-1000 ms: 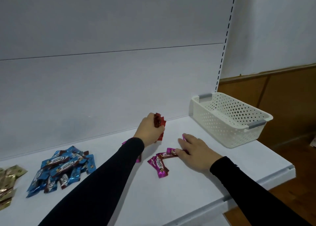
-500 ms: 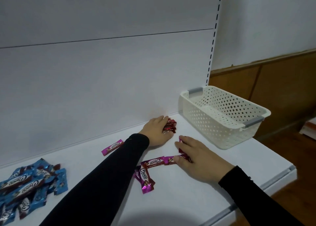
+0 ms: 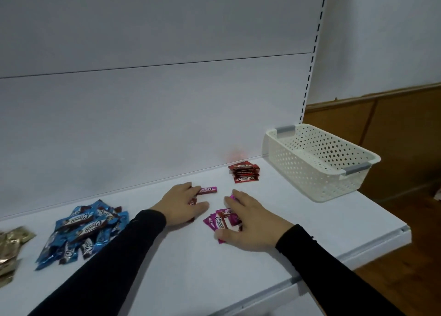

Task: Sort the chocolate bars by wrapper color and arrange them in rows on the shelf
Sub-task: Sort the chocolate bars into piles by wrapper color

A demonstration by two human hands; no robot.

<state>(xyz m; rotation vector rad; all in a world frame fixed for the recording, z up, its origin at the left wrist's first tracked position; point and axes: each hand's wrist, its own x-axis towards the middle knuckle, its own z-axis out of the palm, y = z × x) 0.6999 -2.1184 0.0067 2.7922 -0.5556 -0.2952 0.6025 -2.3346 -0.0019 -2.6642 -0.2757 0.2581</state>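
Note:
A neat stack of red-wrapped bars (image 3: 244,172) lies on the white shelf (image 3: 298,239) close to the back panel, with no hand on it. My left hand (image 3: 181,206) lies flat, its fingertips touching a single pink bar (image 3: 208,190), and another pink bar peeks out under its fingers. My right hand (image 3: 248,222) grips a small bunch of pink bars (image 3: 220,223) between thumb and fingers. A loose pile of blue bars (image 3: 86,229) sits to the left, and gold bars (image 3: 9,246) lie at the far left edge.
A white perforated basket (image 3: 319,160) with grey handles stands at the shelf's right end, and nothing shows inside it. The shelf's front edge runs just past my right forearm. Wooden panelling and floor lie beyond on the right.
My left hand set the red bars down by the back panel, let go and drew back to the pink bars. My right hand gathered the pink bars into a bunch.

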